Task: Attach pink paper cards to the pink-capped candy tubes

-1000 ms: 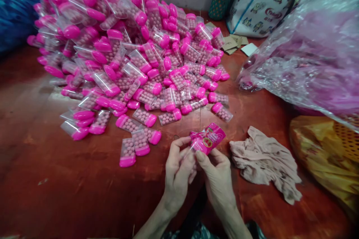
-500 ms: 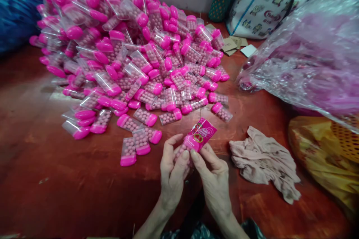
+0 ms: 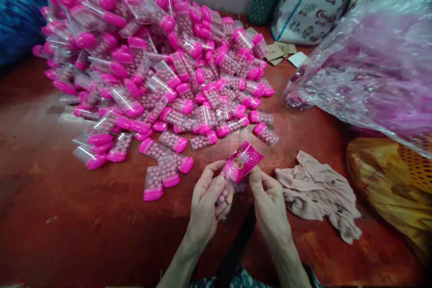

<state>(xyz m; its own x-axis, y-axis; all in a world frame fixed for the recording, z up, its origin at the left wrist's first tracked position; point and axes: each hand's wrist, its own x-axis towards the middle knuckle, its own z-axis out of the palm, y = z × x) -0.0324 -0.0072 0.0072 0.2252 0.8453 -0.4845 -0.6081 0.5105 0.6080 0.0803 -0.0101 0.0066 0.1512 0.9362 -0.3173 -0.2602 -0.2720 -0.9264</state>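
My left hand (image 3: 208, 204) grips a small clear container of pink candy balls (image 3: 222, 194) between thumb and fingers. A glossy pink printed wrapper (image 3: 243, 162) covers the container's upper end and tilts up to the right. On the wrapper's lower right edge, the thumb and fingers of my right hand (image 3: 270, 198) are pinched together. Just left of my hands lie several finished-looking clear containers with pink caps (image 3: 153, 182), filled with the same balls. Behind them rises a big heap of such containers (image 3: 162, 72).
A crumpled beige cloth (image 3: 320, 193) lies right of my hands on the red-brown surface (image 3: 84, 234). Farther right are a yellow plastic bag (image 3: 374, 189) and a large clear bag with pink contents (image 3: 378, 76). A white printed bag (image 3: 313, 4) stands behind, a blue bag (image 3: 20, 13) far left.
My right hand has shifted right, from the container's middle to the wrapper's edge. My left hand keeps hold of the container, and more of its balls show now.
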